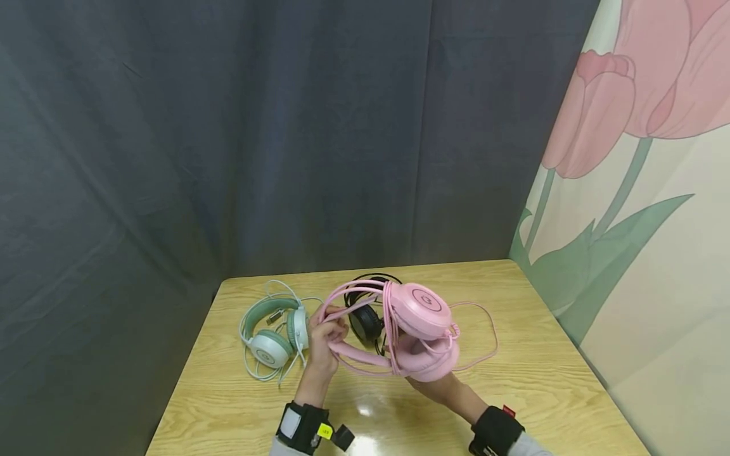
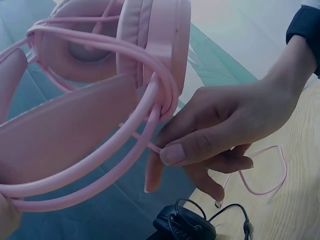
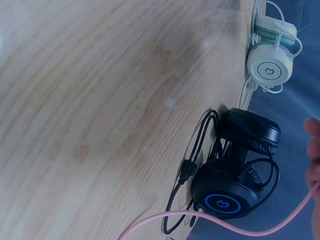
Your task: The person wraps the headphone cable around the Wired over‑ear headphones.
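Pink headphones point(image 1: 422, 310) are held up over the table. My left hand point(image 1: 325, 339) grips them by the headband, fingers curled round its thin outer bands. Loops of pink cable point(image 2: 100, 41) wrap round the headband and an ear cup. Below the ear cups my right hand point(image 2: 225, 125) pinches the cable between thumb and forefinger; in the head view the headphones hide most of this hand. From there the cable's loose part hangs to the table at the right. Black headphones point(image 1: 365, 323) lie behind the pink pair, partly covered by it in the head view.
White and green headphones point(image 1: 268, 349) with a coiled cable lie on the left of the wooden table point(image 1: 228, 405). A black cable with a cord clip point(image 3: 188, 170) lies beside the black pair. A dark curtain point(image 1: 342, 158) hangs behind; a tulip-patterned wall point(image 1: 656, 266) stands right.
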`<move>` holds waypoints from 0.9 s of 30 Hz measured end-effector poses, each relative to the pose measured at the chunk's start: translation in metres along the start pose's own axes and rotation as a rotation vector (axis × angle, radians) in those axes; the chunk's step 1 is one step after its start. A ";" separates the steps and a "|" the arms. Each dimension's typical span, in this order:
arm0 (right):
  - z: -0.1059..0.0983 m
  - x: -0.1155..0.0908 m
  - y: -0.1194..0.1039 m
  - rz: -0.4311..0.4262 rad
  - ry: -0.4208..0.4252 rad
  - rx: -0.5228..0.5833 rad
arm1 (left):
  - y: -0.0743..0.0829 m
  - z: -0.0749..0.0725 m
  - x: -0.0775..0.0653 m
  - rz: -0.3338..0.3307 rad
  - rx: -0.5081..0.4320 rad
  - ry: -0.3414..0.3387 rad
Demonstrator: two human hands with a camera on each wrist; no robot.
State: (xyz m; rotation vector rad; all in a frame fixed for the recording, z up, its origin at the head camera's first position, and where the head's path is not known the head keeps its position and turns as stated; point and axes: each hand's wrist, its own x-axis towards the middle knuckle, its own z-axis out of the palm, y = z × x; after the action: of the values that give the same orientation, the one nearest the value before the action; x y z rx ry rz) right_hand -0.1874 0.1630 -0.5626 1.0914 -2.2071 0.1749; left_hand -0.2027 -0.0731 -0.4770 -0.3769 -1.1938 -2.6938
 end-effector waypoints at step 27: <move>0.000 -0.011 -0.001 0.058 -0.029 0.350 | -0.002 -0.008 -0.002 0.142 0.469 0.343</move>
State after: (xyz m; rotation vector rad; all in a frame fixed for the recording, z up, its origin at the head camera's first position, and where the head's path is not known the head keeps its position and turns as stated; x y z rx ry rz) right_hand -0.1820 0.1696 -0.5689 1.2191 -2.2889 0.5928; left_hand -0.2029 -0.0774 -0.4840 0.0649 -1.5536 -2.1498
